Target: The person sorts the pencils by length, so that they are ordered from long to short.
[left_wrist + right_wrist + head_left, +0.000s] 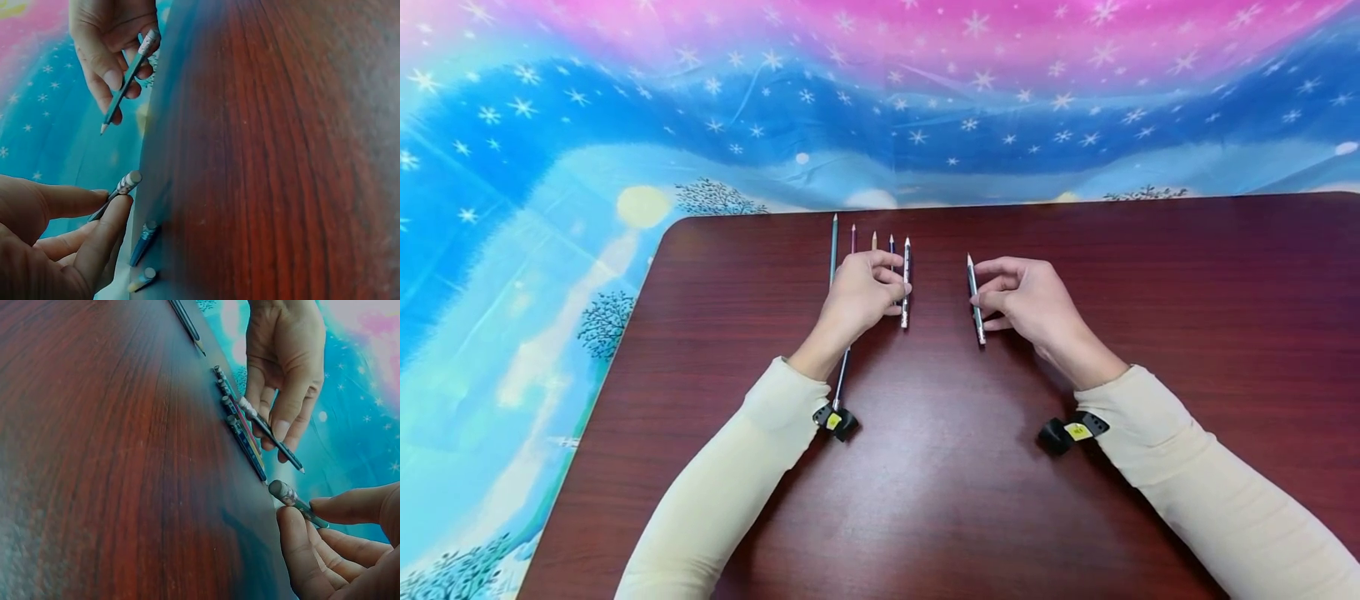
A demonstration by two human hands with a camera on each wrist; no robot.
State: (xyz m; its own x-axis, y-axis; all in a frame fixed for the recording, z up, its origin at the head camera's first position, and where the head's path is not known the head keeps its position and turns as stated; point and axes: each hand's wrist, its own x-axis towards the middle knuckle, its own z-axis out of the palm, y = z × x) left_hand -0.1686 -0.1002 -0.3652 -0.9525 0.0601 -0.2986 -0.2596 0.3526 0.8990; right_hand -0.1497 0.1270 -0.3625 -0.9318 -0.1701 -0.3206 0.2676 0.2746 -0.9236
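My left hand [867, 293] pinches a dark pencil with pale markings [906, 265] between thumb and fingers, its sharpened tip facing the far edge. A green pencil [974, 302] is pinched in my right hand [1033, 304], a short way to the right and roughly parallel. Both pencils have eraser ends toward me; the right one's eraser [279, 490] shows large in the right wrist view. Beside and partly behind the left hand lies a row of pencils: teal [834, 237], maroon [853, 237], yellow [874, 241] and dark blue [891, 242]. My hand hides their middles.
Another pencil [843, 375] lies on the brown table [925, 500] under my left wrist, partly covered. Each sleeve cuff carries a black wrist camera [1056, 437]. A snowflake-patterned cloth [880, 108] hangs beyond the table's far edge.
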